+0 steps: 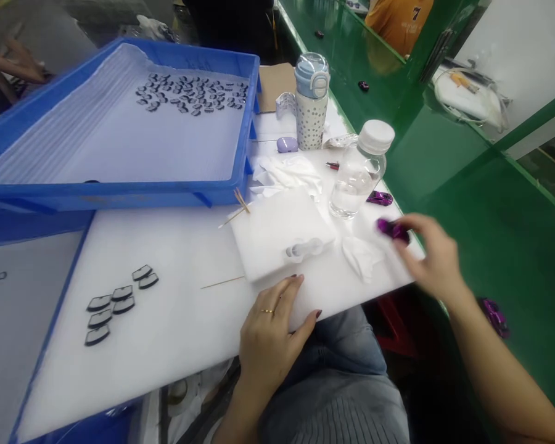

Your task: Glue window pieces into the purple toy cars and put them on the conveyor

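My left hand (271, 327) lies flat on the white foam sheet (176, 271) at its near edge, fingers stretched out, holding nothing, just below a white cloth pad (277, 237). My right hand (432, 256) is at the sheet's right edge, blurred, its fingertips pinched on a small purple toy car (392, 229). A second purple car (379, 198) lies beside a clear bottle (358, 172). Another purple car (494, 314) sits on the green belt by my right forearm.
A blue tray (120, 123) with several small black parts (192, 94) stands at the back left. More black parts (115, 302) lie on the sheet. A dotted flask (311, 102), crumpled tissues (287, 172), thin wooden sticks (222, 283) and a green conveyor (467, 185) are around. Another person in orange stands far back.
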The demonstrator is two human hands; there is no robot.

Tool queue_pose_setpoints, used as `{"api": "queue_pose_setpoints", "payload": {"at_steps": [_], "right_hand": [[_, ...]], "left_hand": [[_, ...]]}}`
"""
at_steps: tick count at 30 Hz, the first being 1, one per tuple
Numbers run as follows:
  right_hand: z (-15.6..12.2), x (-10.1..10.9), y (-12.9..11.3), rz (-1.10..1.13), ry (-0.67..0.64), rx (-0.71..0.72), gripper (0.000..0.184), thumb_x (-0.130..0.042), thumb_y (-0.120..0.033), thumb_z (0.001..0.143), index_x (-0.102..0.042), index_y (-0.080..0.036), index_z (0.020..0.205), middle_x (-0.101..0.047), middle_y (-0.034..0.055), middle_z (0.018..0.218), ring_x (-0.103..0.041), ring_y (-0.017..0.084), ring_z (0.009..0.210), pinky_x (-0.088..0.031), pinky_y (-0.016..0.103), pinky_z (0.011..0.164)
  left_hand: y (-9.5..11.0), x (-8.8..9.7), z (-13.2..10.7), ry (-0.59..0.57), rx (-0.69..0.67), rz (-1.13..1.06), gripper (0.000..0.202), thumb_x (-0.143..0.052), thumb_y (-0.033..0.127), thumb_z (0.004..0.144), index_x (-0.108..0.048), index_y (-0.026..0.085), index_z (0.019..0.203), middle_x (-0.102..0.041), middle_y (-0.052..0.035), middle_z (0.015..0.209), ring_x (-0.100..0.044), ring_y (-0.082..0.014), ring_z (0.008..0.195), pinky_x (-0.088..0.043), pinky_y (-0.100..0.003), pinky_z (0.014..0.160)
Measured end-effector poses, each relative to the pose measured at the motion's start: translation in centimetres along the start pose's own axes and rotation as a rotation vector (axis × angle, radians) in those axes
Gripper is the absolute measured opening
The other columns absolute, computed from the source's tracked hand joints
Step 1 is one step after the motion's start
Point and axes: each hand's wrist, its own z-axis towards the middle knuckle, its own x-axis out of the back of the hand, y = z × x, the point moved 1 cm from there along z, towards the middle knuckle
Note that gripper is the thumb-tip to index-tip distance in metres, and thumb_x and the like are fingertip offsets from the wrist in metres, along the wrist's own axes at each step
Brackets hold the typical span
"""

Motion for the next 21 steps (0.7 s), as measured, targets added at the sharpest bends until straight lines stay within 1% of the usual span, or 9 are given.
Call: {"api": "queue_pose_setpoints", "payload": {"at_steps": [2,3,5,8,11,14,16,18,21], "right_hand": [[-2.1,-2.2,-6.0,0.137,-0.270,0.417,0.033,-0.054,-0.016,0.091,-0.053,-0.024,0.123,-0.070,0.0051,0.110,-0.065,0.019,0.102,-0.039,0.047,0.104],[-2.9,-3.3,-8.3,0.198,-0.332,0.517,0.034,-0.052,-0.013,0.092,-0.051,-0.023,0.125,-0.070,0.0046,0.112,-0.065,0.019,0.106,-0.036,0.050,0.108],[-3.5,-5.3,-11.0,0.298,-0.394,0.573,0.034,-0.050,-0.012,0.094,-0.051,-0.023,0.126,-0.068,0.0058,0.121,-0.062,0.019,0.115,-0.038,0.049,0.110],[-2.9,-6.8,-12.1,0.422,-0.248,0.384,0.020,-0.062,-0.024,0.091,-0.060,-0.021,0.110,-0.069,0.0069,0.112,-0.066,0.019,0.104,-0.055,0.036,0.090],[-1.3,-7.0,-12.4,0.571,-0.005,0.084,0.024,-0.074,-0.034,0.082,-0.061,-0.020,0.097,-0.070,0.0017,0.087,-0.068,0.014,0.078,-0.058,0.026,0.070],[0.5,-7.0,-13.3,0.662,-0.048,0.011,0.025,-0.070,-0.038,0.085,-0.063,-0.020,0.101,-0.072,0.0036,0.101,-0.071,0.015,0.082,-0.060,0.028,0.075],[1.3,-6.9,-13.7,0.688,-0.144,-0.013,0.025,-0.061,-0.043,0.091,-0.066,-0.020,0.099,-0.073,0.0042,0.103,-0.071,0.017,0.085,-0.059,0.031,0.079],[1.5,-6.3,-13.7,0.768,-0.170,-0.068,0.027,-0.055,-0.044,0.095,-0.068,-0.021,0.100,-0.073,0.0044,0.103,-0.071,0.018,0.092,-0.058,0.034,0.085],[0.4,-4.6,-13.1,0.940,-0.112,-0.090,0.018,-0.059,-0.034,0.094,-0.068,-0.024,0.106,-0.070,0.0043,0.116,-0.064,0.020,0.115,-0.051,0.039,0.102]], "left_hand": [[-0.1,0.3,-0.1,-0.029,0.038,-0.029,0.056,-0.059,0.042,0.094,-0.047,0.009,0.139,-0.060,-0.0155,0.127,-0.061,-0.0277,0.112,-0.055,-0.037,0.087],[-0.1,0.4,-0.3,-0.047,0.050,-0.054,0.058,-0.058,0.040,0.095,-0.043,0.009,0.142,-0.057,-0.0165,0.131,-0.060,-0.0276,0.116,-0.055,-0.036,0.089],[-0.1,0.7,-0.9,-0.055,0.049,-0.112,0.052,-0.055,0.028,0.097,-0.041,0.012,0.144,-0.057,-0.0147,0.133,-0.059,-0.0243,0.119,-0.053,-0.034,0.095],[0.5,1.0,-2.1,0.029,0.071,-0.130,0.045,-0.054,0.008,0.095,-0.050,0.019,0.138,-0.061,-0.0091,0.126,-0.060,-0.0190,0.115,-0.049,-0.031,0.101],[1.3,1.5,-2.5,-0.012,0.098,-0.059,0.044,-0.060,0.016,0.094,-0.053,0.018,0.137,-0.061,-0.0116,0.129,-0.061,-0.0229,0.104,-0.054,-0.037,0.092],[1.3,2.6,-1.7,-0.317,0.030,-0.071,0.064,-0.068,0.027,0.089,-0.042,0.015,0.146,-0.052,-0.0151,0.145,-0.057,-0.0242,0.089,-0.058,-0.043,0.081],[0.6,3.4,-0.8,-0.444,-0.009,-0.126,0.068,-0.069,0.019,0.087,-0.040,0.018,0.148,-0.049,-0.0122,0.148,-0.058,-0.0237,0.092,-0.059,-0.043,0.085],[-0.4,3.9,-0.1,-0.454,-0.035,-0.186,0.065,-0.069,0.012,0.084,-0.045,0.023,0.144,-0.054,-0.0082,0.145,-0.057,-0.0256,0.111,-0.056,-0.045,0.095],[-1.3,3.4,0.4,-0.348,-0.027,-0.292,0.061,-0.078,0.020,0.079,-0.054,0.020,0.135,-0.061,-0.0086,0.135,-0.051,-0.0282,0.129,-0.051,-0.048,0.105]]}}
